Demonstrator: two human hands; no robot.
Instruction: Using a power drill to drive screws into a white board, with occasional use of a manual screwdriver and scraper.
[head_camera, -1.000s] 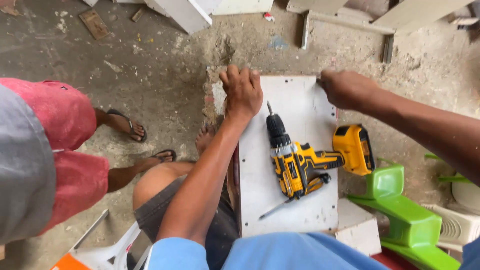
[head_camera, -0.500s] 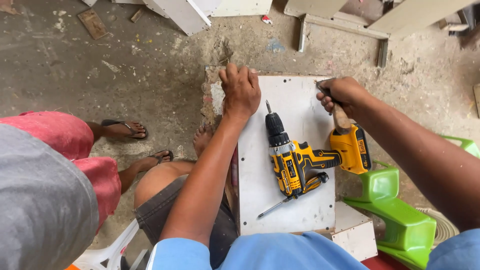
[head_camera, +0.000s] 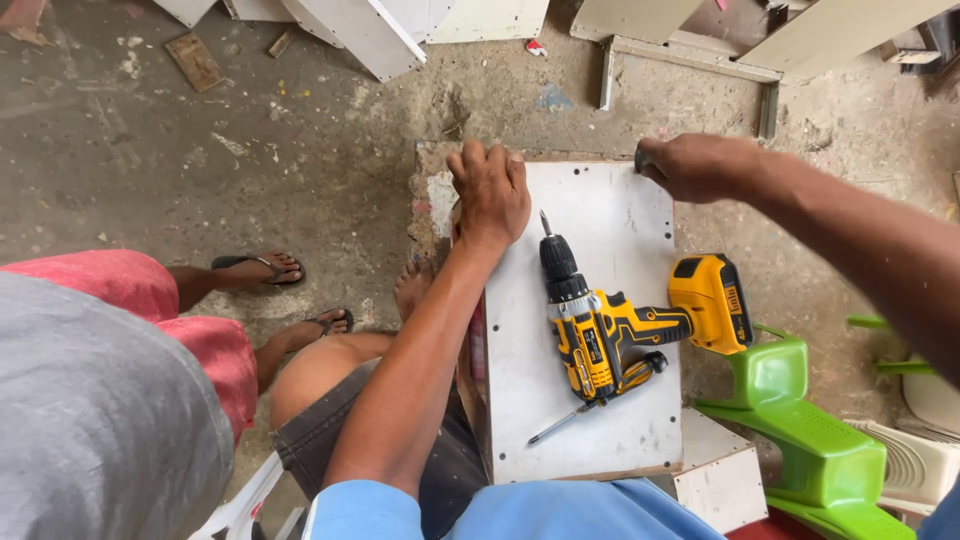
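A white panel (head_camera: 610, 220) lies flat in front of me over my lap. My left hand (head_camera: 490, 195) rests on its far left corner, fingers curled over the edge. At the far right corner, my right hand (head_camera: 700, 165) is a closed fist around a small dark object (head_camera: 643, 160) that I cannot identify. A yellow and black cordless drill (head_camera: 600, 335) lies on the panel, bit pointing away from me. A thin screwdriver (head_camera: 565, 422) lies just below the drill. Neither hand touches the drill.
A person in red shorts and a grey shirt (head_camera: 90, 400) stands at my left, feet in flip-flops (head_camera: 265, 268). A green plastic chair (head_camera: 800, 430) stands at the right. White boards (head_camera: 370, 35) and scrap wood lie on the dusty concrete floor beyond the panel.
My right hand has moved from above the drill's battery out to the panel's far right corner. The person at the left has leaned closer. My left hand and the drill stayed put.
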